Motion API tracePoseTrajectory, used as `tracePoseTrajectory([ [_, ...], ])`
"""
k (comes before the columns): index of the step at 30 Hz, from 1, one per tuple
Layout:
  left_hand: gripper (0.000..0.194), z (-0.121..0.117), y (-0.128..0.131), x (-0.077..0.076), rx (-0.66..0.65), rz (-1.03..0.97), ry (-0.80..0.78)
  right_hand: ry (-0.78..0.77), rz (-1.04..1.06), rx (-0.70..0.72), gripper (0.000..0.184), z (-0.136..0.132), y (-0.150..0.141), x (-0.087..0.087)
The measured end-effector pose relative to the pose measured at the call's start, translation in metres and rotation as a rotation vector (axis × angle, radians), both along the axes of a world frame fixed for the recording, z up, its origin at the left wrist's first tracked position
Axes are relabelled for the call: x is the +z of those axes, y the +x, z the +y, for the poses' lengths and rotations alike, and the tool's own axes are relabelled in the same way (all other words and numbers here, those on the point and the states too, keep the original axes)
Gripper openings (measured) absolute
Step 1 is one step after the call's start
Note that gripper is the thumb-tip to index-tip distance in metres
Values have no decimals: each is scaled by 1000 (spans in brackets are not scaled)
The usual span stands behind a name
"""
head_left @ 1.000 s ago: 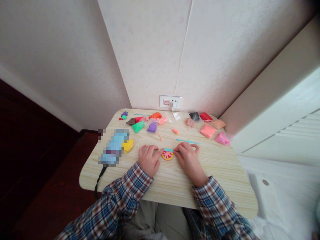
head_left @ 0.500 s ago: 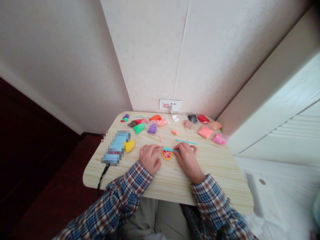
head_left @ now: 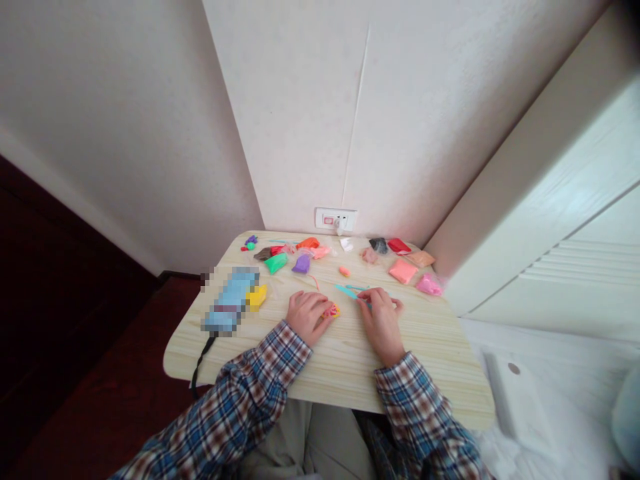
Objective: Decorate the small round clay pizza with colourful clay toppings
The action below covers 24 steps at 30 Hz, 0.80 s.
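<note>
A small round clay piece (head_left: pixel 333 311), yellow-edged with pink and red segments, lies on the light wood-grain table (head_left: pixel 360 380). My left hand (head_left: pixel 307 316) has its thumb and fingers closed round the left side of this piece and covers part of it. My right hand (head_left: pixel 383 323) grips a turquoise plastic modelling knife (head_left: pixel 346 292), its flat blade pointing left and raised off the clay piece. Just behind that blade rests a second turquoise modelling tool (head_left: pixel 359 287), partly hidden by my right hand.
Bagged clay lies along the back: green (head_left: pixel 275 263), purple (head_left: pixel 301 264), black (head_left: pixel 379 245), and coral (head_left: pixel 403 271). Yellow clay (head_left: pixel 257 297) touches a blurred-out blue object (head_left: pixel 230 300) at left. A short orange-pink clay roll (head_left: pixel 345 271) sits mid-table. A wall socket (head_left: pixel 336 219) is behind.
The turquoise knife has come off the clay piece and moved right with my right hand. My left hand has left the blade's tip and closed round the clay piece.
</note>
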<state>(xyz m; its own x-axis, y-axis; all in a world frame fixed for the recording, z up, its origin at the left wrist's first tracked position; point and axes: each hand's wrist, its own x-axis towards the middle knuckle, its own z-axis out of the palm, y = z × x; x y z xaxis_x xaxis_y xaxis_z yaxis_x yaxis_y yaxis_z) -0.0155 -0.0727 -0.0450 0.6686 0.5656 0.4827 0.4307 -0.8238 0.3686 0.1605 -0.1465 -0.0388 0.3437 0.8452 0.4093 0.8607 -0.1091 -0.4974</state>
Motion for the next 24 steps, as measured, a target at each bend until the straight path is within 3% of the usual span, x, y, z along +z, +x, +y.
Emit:
tracePoseTrajectory([
  [2,21,3,-1,2,-14,-73,-32,1,6,-25,18,0,2,-2],
  [7,30,13,-4,8,18,-245,-299,-15,18,-61,19,0,4,-4],
  [13,25,12,-5,8,-21,-177,-332,-38,34,-65,16,1,4,-4],
  [16,21,11,-5,11,15,-160,-262,-45,40,-62,16,0,4,-3],
  [19,27,9,-9,13,88,-157,-73,-39,41,-47,16,0,4,-2],
  [24,35,-10,-20,7,9,-14,167,-17,54,-12,16,-2,2,-1],
])
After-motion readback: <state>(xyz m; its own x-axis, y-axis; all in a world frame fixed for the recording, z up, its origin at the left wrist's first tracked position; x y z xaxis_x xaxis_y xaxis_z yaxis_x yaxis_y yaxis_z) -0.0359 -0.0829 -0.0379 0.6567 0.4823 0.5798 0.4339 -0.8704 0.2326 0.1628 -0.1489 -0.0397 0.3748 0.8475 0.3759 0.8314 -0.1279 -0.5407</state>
